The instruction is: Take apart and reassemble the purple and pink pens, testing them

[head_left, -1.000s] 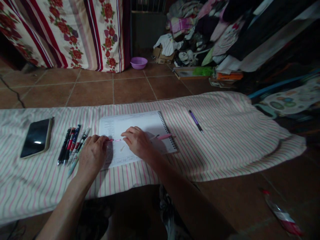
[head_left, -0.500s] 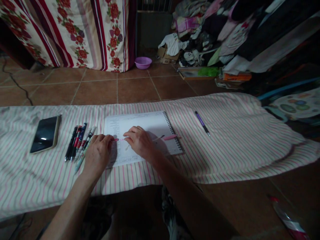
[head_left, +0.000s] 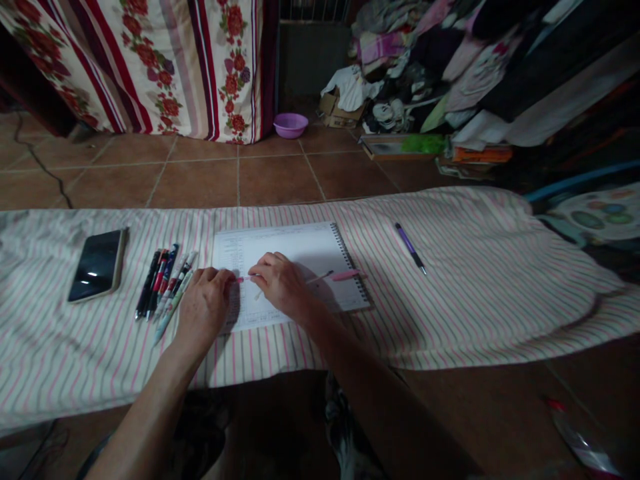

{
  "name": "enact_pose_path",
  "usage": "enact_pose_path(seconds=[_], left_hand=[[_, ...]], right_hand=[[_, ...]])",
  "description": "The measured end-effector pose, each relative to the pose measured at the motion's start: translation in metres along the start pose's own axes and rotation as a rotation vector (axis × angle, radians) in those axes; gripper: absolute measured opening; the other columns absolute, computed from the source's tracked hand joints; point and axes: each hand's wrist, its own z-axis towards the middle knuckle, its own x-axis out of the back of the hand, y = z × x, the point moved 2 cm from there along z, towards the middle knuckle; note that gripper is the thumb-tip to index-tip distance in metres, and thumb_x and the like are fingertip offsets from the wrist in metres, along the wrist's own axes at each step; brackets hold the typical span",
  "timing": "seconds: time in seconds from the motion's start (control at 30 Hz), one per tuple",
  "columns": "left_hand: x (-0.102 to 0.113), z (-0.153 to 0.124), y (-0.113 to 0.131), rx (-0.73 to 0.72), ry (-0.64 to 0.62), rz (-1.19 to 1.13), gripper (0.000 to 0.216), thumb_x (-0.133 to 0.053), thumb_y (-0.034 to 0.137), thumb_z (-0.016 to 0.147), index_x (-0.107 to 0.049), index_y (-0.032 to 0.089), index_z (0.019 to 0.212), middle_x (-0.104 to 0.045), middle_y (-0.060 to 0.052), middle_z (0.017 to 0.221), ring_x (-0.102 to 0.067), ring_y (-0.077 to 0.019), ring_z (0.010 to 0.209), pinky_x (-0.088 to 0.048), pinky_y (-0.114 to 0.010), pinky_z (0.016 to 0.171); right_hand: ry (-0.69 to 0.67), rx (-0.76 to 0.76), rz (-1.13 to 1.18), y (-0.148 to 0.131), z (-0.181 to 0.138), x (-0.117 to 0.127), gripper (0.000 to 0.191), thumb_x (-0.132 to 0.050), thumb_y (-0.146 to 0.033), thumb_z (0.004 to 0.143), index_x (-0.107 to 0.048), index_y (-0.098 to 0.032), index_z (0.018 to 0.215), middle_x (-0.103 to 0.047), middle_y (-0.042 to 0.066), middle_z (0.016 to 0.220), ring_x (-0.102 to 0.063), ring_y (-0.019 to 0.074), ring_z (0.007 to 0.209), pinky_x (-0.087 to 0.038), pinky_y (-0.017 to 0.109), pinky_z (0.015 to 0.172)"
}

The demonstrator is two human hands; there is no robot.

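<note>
A spiral notebook lies open on a striped cloth spread on the floor. My left hand and my right hand rest on its page, both pinching the ends of a thin pink pen piece between them. A small pale part lies on the page by my right fingers. A pink pen barrel lies on the page to the right of my right hand.
Several pens lie in a row left of the notebook, with a black phone further left. A purple pen lies on the cloth to the right. A purple bowl and piled clothes sit on the tiled floor behind.
My hands have come slightly closer together on the pink piece; the camera view has shifted a little, otherwise nothing moved.
</note>
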Motion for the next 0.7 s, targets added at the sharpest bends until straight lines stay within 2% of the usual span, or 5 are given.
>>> enact_pose_path(seconds=[0.23, 0.7], left_hand=[[-0.004, 0.0001, -0.0037, -0.018, 0.046, -0.01, 0.024, -0.04, 0.019, 0.083, -0.063, 0.015, 0.088, -0.063, -0.01, 0.08, -0.055, -0.024, 0.08, -0.044, -0.036, 0.074], [-0.003, 0.0018, -0.0005, -0.016, 0.059, -0.052, 0.023, -0.039, 0.019, 0.084, -0.062, 0.015, 0.086, -0.064, -0.009, 0.079, -0.055, -0.0237, 0.078, -0.043, -0.038, 0.076]], right_hand=[[0.017, -0.023, -0.002, -0.0008, 0.0017, -0.0002, 0.013, -0.057, -0.024, 0.085, -0.069, -0.019, 0.083, -0.061, 0.004, 0.083, -0.051, 0.0151, 0.083, -0.038, 0.027, 0.074], [0.025, -0.034, 0.037, -0.0009, 0.0016, -0.0009, 0.013, -0.057, -0.024, 0.084, -0.069, -0.02, 0.085, -0.062, 0.003, 0.083, -0.052, 0.0149, 0.083, -0.038, 0.026, 0.075]])
